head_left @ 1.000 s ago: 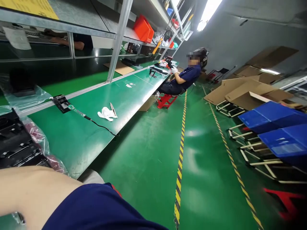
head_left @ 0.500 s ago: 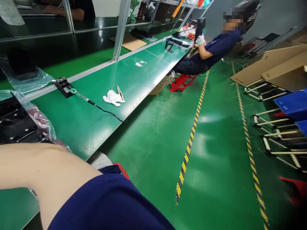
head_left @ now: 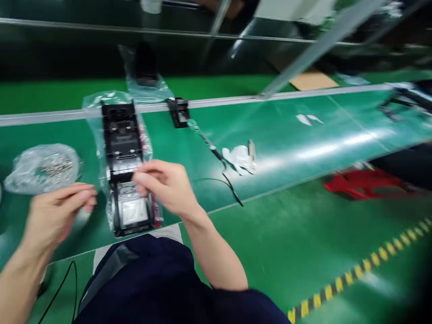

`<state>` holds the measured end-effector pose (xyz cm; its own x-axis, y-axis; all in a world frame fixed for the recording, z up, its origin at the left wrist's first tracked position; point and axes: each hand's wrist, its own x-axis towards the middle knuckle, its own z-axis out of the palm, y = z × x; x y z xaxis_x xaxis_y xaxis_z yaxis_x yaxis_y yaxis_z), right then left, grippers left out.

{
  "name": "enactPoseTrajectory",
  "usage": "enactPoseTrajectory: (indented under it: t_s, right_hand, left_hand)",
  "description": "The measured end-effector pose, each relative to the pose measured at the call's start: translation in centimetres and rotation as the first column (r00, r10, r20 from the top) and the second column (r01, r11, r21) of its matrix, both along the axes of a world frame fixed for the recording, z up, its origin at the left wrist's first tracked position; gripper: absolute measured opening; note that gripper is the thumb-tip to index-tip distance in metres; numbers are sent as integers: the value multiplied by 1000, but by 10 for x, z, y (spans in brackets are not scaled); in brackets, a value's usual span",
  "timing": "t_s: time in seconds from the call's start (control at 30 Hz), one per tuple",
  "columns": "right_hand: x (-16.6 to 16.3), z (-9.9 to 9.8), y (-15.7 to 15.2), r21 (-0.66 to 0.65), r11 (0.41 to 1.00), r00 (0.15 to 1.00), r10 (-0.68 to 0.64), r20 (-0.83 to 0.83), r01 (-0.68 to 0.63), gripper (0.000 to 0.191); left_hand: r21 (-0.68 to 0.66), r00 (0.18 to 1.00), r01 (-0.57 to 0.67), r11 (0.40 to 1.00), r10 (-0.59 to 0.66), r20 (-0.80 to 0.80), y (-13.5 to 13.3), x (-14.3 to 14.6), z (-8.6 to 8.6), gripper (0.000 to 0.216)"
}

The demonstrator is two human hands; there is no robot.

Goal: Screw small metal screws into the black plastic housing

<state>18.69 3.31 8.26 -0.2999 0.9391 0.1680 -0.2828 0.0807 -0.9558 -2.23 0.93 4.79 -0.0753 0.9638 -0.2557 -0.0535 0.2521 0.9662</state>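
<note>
I list: glossy green table; black plastic part in clear crinkled film; white cloth glove.

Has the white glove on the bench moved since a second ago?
No. The white glove lies beside the black cable on the green bench, as before; only the camera turned.

Motion blur smears your whole view. Your right hand covers the middle of the black part; whether its fingers pinch anything is unclear. The bag's contents are unreadable.
</note>
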Motion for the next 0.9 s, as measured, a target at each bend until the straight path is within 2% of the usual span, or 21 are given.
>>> enactPoseTrajectory:
  t_s: [0.07, 0.1, 0.17, 0.23, 0.37, 0.47, 0.6, 0.9]
  right_hand:
    - [15, -29, -11, -251, 968, 969, -30, -247, -34, 11]
    - [21, -40, -16, -353, 934, 946, -67, -317, -52, 15]
    - [27, -51, -25, -480, 873, 923, -111, -368, -87, 21]
    - [25, -51, -30, -531, 841, 926, -111, -362, -107, 26]
    - [18, -48, -28, -519, 839, 916, -66, -395, -163, 23]
    - [17, -51, -25, -456, 863, 889, -18, -458, -218, 12]
    - [14, -57, -25, -423, 873, 878, 10, -479, -241, 9]
    - [11, -58, -30, -355, 927, 932, -21, -362, -117, 7]
  left_hand:
    - [-91, 993, -53, 994, 62, 102, -6, 4, -1, 20]
    - [-135, 983, -33, 990, 57, 177, -6, 10, -1, 23]
    - [-165, 951, 28, 986, 24, 309, -5, 23, -2, 23]
    - [-169, 911, 102, 980, -24, 411, -5, 32, -2, 20]
    - [-184, 846, 185, 965, -61, 530, -7, 37, -6, 18]
    - [-195, 827, 189, 963, -49, 561, -7, 36, -9, 20]
    - [-198, 820, 182, 963, -37, 571, -9, 35, -12, 20]
    - [-185, 784, 185, 965, -32, 620, -10, 29, -17, 20]
